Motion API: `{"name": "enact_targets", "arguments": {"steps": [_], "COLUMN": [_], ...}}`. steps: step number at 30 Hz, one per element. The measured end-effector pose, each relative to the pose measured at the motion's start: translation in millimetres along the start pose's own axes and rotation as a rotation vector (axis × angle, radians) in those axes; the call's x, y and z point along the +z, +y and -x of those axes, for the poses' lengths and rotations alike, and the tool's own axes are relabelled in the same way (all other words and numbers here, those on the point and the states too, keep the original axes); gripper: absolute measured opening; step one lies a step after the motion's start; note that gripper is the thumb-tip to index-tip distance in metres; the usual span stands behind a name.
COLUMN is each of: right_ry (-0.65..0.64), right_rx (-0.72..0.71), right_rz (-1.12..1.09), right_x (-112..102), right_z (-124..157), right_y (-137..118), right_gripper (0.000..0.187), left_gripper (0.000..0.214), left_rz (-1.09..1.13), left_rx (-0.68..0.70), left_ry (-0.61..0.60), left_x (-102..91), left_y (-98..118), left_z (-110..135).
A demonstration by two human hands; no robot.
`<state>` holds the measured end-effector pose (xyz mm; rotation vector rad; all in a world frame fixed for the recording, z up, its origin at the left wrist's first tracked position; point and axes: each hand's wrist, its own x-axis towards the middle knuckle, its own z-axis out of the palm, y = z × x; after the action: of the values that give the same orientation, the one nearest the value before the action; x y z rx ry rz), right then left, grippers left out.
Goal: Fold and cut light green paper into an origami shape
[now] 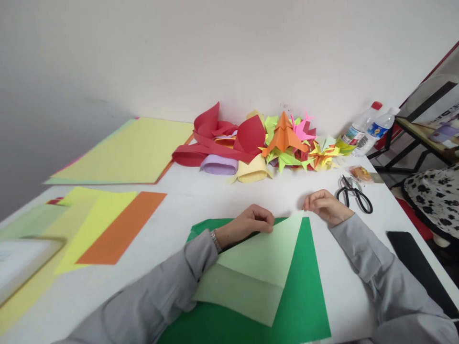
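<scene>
A pale green sheet of paper (247, 272), creased across its middle, is lifted above a dark green sheet (304, 291) on the white table. My left hand (249, 223) pinches the pale sheet along its far edge, thumb and fingers pressed together. At the sheet's far right corner, my right hand (324, 205) has its thumb and forefinger closed on the tip. A pair of black-handled scissors (355, 195) lies just to the right of my right hand. The lower left part of the pale sheet is hidden behind my left sleeve.
Left of me lie an orange paper strip (122, 229), yellow sheets (89, 215) and a large pale yellow stack (122, 150). Folded paper pieces (285, 136) and red paper loops (218, 138) stand along the wall. Two bottles (376, 129) and a black phone-like slab (423, 272) are at right.
</scene>
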<state>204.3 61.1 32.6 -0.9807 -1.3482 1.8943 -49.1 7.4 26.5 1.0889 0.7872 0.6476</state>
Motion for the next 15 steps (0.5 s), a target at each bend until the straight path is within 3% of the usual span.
{"name": "enact_targets", "arguments": {"steps": [5, 9, 11, 15], "right_ry": [0.118, 0.156, 0.203, 0.165], "right_rx": [0.027, 0.042, -0.015, -0.139], "right_rz": [-0.073, -0.05, -0.011, 0.119], "right_x": [4.1, 4.9, 2.9, 9.9], "right_z": [-0.3, -0.6, -2.5, -5.1], "right_y": [1.3, 8.2, 13.1, 19.2], "right_gripper": [0.01, 0.017, 0.021, 0.032], "left_gripper": [0.022, 0.026, 0.025, 0.022], "left_rz": [0.155, 0.333, 0.414, 0.533], "left_rx": [0.072, 0.167, 0.193, 0.192], "left_ry": [0.178, 0.215, 0.242, 0.293], "left_x": [3.9, 1.2, -0.4, 3.9], "left_y": [-3.7, -4.2, -3.5, -4.1], "left_z": [-2.3, -6.5, -7.5, -7.0]}}
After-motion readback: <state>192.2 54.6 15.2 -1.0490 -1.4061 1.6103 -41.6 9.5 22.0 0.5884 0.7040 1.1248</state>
